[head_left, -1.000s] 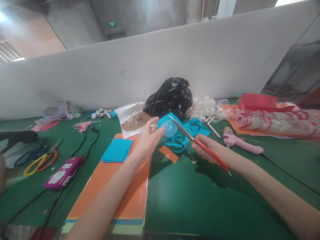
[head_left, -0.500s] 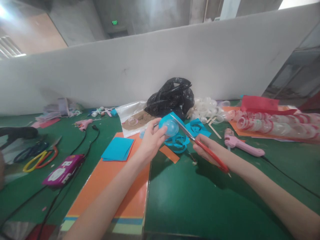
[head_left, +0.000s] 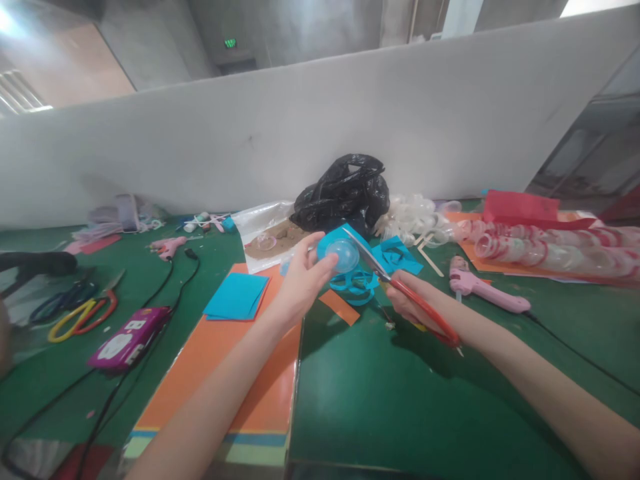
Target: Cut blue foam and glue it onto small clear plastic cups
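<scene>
Fingers of my left hand point(head_left: 309, 273) pinch a clear plastic dome point(head_left: 343, 256) against a sheet of blue paper point(head_left: 330, 239). My right hand point(head_left: 407, 300) is wrapped round the red handles of a pair of scissors point(head_left: 420, 303). The scissor blades point up and left, along the right edge of the blue paper beside the dome. Beneath them, curled blue paper strips point(head_left: 354, 287) lie on the table, with a cut blue sheet point(head_left: 399, 255) close by. An orange paper piece point(head_left: 340, 307) rests just below my left hand's fingers.
Blue squares point(head_left: 237, 297) sit on an orange paper stack point(head_left: 235, 373) at left. A pink glue gun point(head_left: 487, 290) lies at right, near clear cups with red rims point(head_left: 560, 253). A black plastic bag point(head_left: 345, 193) stands behind. Yellow-and-orange scissors point(head_left: 85, 317) and a purple box point(head_left: 130, 337) lie left.
Very little differs. Both hands keep their holds, and the scissors and blue paper stay in nearly the same place; the view has shifted slightly.
</scene>
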Motion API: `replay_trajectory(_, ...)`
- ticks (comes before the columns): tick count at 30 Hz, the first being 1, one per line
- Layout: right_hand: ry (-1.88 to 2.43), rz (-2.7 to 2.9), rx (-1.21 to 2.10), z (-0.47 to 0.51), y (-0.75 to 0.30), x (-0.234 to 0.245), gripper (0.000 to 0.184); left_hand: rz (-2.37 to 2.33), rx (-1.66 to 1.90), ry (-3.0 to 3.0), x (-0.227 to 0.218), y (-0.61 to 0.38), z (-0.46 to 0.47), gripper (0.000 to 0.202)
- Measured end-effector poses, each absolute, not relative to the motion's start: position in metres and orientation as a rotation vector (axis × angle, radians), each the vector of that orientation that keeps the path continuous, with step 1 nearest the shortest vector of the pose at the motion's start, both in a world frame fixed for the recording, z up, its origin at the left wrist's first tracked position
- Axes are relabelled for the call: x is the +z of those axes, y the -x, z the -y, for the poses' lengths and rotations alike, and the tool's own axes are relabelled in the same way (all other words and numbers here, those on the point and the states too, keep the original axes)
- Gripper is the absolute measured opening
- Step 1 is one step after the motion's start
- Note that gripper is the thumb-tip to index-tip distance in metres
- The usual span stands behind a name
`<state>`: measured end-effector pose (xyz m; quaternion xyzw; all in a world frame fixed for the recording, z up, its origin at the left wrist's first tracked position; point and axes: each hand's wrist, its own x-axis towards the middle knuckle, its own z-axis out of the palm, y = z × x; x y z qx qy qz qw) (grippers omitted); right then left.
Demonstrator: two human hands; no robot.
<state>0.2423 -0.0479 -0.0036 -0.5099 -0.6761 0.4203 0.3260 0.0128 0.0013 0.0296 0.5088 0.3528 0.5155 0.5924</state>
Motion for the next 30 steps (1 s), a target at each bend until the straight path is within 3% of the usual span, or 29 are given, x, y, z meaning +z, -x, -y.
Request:
replay_trajectory(16, 1.393, 1.708, 1.217, 0.051, -0.236, 0.01, 0.064, -0.812, 1.23, -1.149, 0.03, -0.013, -0.003, 0.059)
replay_trajectory(30, 1.28, 1.96, 1.048, 0.055, -0.249, 0.006, 0.045, -0.826, 1.184, -1.201, 0.032, -0.01, -0.002, 0.059)
